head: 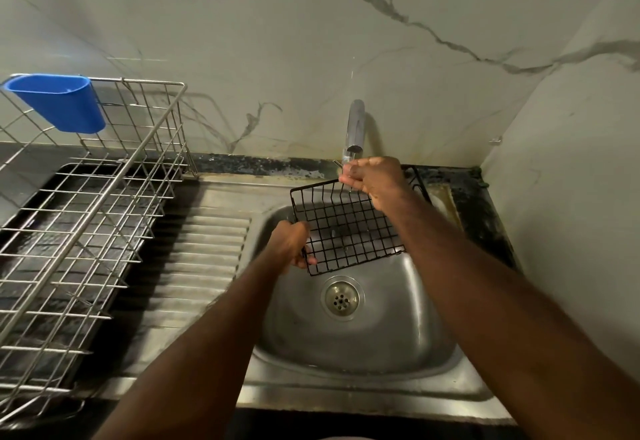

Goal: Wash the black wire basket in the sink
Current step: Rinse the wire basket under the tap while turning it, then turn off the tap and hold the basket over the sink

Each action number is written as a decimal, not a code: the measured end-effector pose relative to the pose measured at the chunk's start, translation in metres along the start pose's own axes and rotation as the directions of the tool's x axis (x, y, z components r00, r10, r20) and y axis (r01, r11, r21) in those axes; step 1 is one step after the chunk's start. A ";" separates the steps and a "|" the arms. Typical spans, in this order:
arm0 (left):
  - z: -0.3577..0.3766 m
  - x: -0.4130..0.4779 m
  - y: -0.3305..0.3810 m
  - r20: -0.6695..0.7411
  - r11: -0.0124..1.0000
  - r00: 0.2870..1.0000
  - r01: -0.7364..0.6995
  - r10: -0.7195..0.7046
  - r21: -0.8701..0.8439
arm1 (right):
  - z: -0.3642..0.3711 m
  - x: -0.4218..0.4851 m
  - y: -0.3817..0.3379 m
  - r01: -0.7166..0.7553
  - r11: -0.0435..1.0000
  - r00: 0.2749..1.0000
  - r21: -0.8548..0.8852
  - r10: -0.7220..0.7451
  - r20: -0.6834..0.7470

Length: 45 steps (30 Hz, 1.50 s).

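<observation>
The black wire basket (pixel 343 228) hangs tilted over the steel sink (pixel 363 332), above the drain (pixel 341 298). My left hand (pixel 292 244) grips its near left corner. My right hand (pixel 372 180) grips the far edge of the basket, right under the chrome tap (pixel 356 130). Water from the tap's spout falls onto my right hand's fingers. Part of the basket's far right side is hidden behind my right wrist.
A steel dish rack (pixel 86 218) with a blue plastic cup holder (pixel 59 102) stands on the left over a dark tray. The ribbed drainboard (pixel 204 256) lies between rack and sink. Marble walls close in at the back and right.
</observation>
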<state>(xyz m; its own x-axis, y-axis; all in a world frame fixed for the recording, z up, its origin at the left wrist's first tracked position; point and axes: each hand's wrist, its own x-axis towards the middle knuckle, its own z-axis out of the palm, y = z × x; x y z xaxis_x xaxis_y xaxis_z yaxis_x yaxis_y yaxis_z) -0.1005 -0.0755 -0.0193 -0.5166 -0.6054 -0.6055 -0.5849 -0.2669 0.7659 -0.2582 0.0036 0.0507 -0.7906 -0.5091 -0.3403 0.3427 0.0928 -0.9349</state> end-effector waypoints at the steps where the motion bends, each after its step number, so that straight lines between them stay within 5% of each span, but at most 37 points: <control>1: -0.001 0.001 0.001 0.008 1.000 1.000 0.000 0.000 0.012 | -0.003 0.002 -0.002 -0.027 0.999 0.999 -0.028 0.027 0.025; 5: 0.000 0.001 0.005 0.054 0.999 0.999 -0.004 0.002 0.050 | -0.006 0.000 -0.004 -0.096 0.980 0.978 -0.173 0.125 0.168; 14: 0.002 0.007 0.007 0.088 0.996 0.996 -0.018 0.011 0.082 | -0.015 0.005 -0.006 -0.079 0.954 0.957 -0.289 0.154 0.246; 21: -0.013 0.013 0.003 0.040 0.993 0.999 -0.004 0.000 0.119 | -0.027 0.039 -0.019 0.074 0.954 0.997 -0.291 -0.074 0.011; 31: -0.031 0.016 -0.004 0.022 0.993 0.998 0.049 -0.052 0.106 | -0.008 0.080 -0.014 0.094 0.861 0.995 -0.500 -0.072 0.063; 41: -0.024 0.029 0.000 0.049 0.988 0.994 0.093 -0.099 0.126 | 0.000 0.082 -0.017 0.371 0.546 0.914 -0.752 -0.068 0.401; 45: -0.024 0.031 0.003 0.069 0.990 0.993 0.089 -0.098 0.113 | 0.000 0.087 -0.020 0.413 0.534 0.857 -0.738 0.046 0.513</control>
<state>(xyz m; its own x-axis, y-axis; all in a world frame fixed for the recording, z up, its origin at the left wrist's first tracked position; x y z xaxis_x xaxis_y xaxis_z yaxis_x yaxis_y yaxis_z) -0.1031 -0.1129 -0.0306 -0.4990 -0.5231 -0.6909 -0.6958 -0.2333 0.6793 -0.3336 -0.0423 0.0400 -0.4015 -0.8711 -0.2827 -0.5181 0.4706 -0.7142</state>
